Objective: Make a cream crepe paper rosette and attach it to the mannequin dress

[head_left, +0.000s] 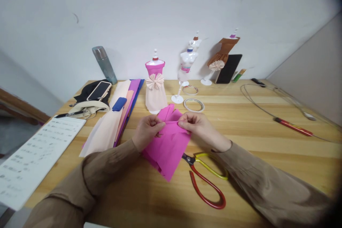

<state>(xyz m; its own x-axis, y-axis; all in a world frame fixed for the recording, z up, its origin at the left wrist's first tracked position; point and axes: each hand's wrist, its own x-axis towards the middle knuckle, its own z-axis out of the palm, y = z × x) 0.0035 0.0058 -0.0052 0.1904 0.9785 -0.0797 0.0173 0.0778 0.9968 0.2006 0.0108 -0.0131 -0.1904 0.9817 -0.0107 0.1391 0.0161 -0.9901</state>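
A bright pink sheet of crepe-like paper point(171, 149) hangs between my two hands, folded over along its top edge. My left hand point(148, 130) pinches the left end of that fold between thumb and fingers. At the other end, my right hand point(197, 126) grips the fold the same way. Below the right hand lie scissors point(204, 180) with one red and one yellow handle, their blades partly hidden behind the pink paper. Just beyond my hands stands a small dress form point(155, 89) in a pink top and pale peach skirt with a pleated bow.
More small dress forms point(184, 74) stand by the wall, one wearing a brown dress point(223, 51). Tape rolls point(194, 105) lie near them. Coloured paper sheets point(117, 108), a phone point(99, 91), a bottle point(104, 64) and a written sheet point(40, 156) are left; a red-handled corded tool point(292, 127) lies right.
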